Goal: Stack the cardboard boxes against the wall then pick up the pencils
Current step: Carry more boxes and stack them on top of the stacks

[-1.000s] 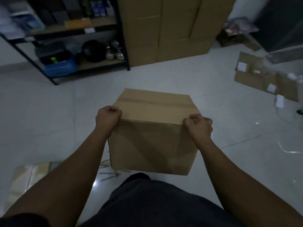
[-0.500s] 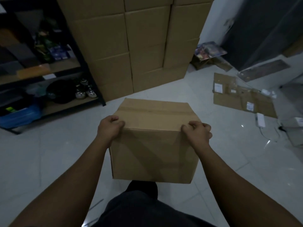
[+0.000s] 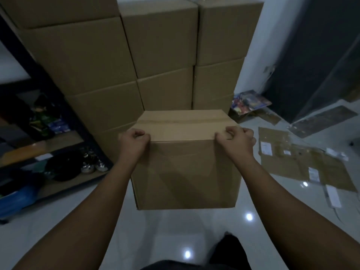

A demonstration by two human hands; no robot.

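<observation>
Head view. A closed brown cardboard box with a taped top seam is held at the centre of the view, between the person's two bare forearms. The left hand grips the near top-left corner and the right hand the near top-right corner. On both hands the fingers are curled over the box's top edge and clamped on the cardboard.

Just beyond the box a stack of brown cardboard boxes rises in several columns against a pale wall. Whether the held box touches the stack cannot be told. A black metal shelf rack with dim, mixed contents stands left of the stack. On the right, flattened cardboard sheets with white labels lie on the glossy white tiled floor, and a colourful printed packet lies near the foot of the stack.
</observation>
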